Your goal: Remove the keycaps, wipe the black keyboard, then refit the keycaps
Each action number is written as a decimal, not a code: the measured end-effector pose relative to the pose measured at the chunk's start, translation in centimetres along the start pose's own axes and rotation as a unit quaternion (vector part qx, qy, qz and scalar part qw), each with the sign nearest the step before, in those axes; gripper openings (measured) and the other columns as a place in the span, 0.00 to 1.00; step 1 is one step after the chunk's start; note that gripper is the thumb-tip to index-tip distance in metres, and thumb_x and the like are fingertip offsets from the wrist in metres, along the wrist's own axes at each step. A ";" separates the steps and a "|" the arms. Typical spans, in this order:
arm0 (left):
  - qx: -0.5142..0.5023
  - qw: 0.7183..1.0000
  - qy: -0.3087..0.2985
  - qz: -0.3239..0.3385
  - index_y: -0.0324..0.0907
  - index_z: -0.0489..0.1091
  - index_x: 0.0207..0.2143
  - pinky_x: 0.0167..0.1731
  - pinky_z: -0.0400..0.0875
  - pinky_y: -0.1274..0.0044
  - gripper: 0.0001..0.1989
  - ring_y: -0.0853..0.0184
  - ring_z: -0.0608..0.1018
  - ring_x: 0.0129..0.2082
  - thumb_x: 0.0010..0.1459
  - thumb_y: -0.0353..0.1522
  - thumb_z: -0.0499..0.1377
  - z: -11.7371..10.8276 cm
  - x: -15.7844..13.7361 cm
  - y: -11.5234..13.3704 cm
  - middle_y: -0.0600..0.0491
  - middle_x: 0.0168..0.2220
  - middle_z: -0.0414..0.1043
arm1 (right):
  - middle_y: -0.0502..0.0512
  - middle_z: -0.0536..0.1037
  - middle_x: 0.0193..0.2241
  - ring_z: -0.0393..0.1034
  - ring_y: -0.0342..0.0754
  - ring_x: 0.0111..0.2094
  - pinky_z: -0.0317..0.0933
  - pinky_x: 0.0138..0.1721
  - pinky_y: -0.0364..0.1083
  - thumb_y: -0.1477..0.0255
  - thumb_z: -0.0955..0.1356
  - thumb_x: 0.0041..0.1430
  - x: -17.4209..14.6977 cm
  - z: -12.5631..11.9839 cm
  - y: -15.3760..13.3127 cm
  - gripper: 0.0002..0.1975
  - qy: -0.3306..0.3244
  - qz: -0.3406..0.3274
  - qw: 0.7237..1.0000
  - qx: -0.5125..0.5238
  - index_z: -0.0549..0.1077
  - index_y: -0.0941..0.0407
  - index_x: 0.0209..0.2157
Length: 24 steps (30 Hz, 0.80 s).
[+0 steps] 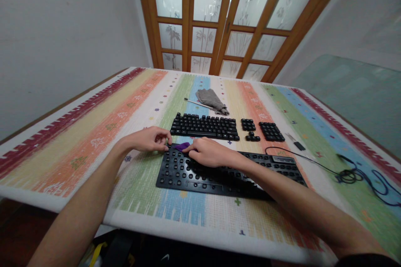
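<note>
A black keyboard base (238, 190) with its keycaps off lies before me on the striped tablecloth. My right hand (208, 152) presses a small purple cloth (182, 146) onto the base's upper left part, index finger stretched over it. At the base's far left corner is my left hand (153, 138), its fingers curled and thumb and fingertips at the edge. Just beyond both hands, the loose black keycaps (205, 126) are laid out in keyboard order. My right forearm hides part of the base.
A grey cloth (212, 100) and a thin brush (197, 102) lie behind the keycaps. Number-pad keycaps (271, 131) sit to the right, near a small black-ended tool (299, 146). The coiled cable (347, 175) spreads across the right side of the tablecloth (138, 192).
</note>
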<state>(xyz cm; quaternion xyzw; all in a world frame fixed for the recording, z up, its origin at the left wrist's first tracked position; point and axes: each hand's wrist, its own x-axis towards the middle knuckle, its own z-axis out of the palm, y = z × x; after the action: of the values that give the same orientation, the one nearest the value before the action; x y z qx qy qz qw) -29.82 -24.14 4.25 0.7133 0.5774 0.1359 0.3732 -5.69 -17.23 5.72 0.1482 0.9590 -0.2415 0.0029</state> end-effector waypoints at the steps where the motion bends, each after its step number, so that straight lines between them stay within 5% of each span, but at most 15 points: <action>1: -0.001 1.000 0.001 -0.002 0.39 0.72 0.35 0.25 0.57 0.80 0.14 0.71 0.65 0.23 0.51 0.40 0.62 0.0 0.0 0.0 0.59 0.21 0.63 | 0.58 0.83 0.39 0.76 0.48 0.37 0.61 0.36 0.43 0.76 0.61 0.60 -0.3 0.0 0.2 0.17 0.002 0.008 1.000 0.002 0.82 0.55 0.39; 5: -0.017 1.000 -0.002 -0.011 0.39 0.72 0.36 0.25 0.56 0.79 0.13 0.71 0.65 0.22 0.50 0.39 0.62 0.0 0.0 0.1 0.59 0.20 0.63 | 0.58 0.83 0.39 0.76 0.49 0.36 0.61 0.34 0.43 0.74 0.62 0.63 -1.5 -0.2 0.8 0.16 0.000 0.047 0.999 -0.001 0.82 0.54 0.39; 12: -0.030 0.999 -0.012 -0.019 0.39 0.71 0.37 0.25 0.58 0.79 0.15 0.70 0.66 0.22 0.48 0.38 0.62 0.0 0.0 -0.1 0.59 0.20 0.62 | 0.57 0.81 0.25 0.68 0.44 0.22 0.53 0.26 0.43 0.65 0.62 0.66 -3.4 -0.8 1.6 0.20 -0.008 0.127 0.992 -0.012 0.81 0.56 0.27; 24: -0.017 1.000 -0.013 -0.017 0.39 0.71 0.37 0.25 0.58 0.79 0.15 0.71 0.65 0.23 0.49 0.38 0.62 -0.1 0.1 -0.2 0.59 0.21 0.61 | 0.52 0.74 0.19 0.60 0.41 0.19 0.51 0.26 0.43 0.62 0.62 0.66 -5.7 -1.4 2.8 0.21 -0.021 0.179 0.983 0.026 0.81 0.57 0.29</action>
<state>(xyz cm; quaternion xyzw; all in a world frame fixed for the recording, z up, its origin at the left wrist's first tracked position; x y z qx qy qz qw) -30.03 -24.05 4.12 0.6986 0.5819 0.1301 0.3955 0.65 -15.79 6.12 0.3123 0.9103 -0.2646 0.0621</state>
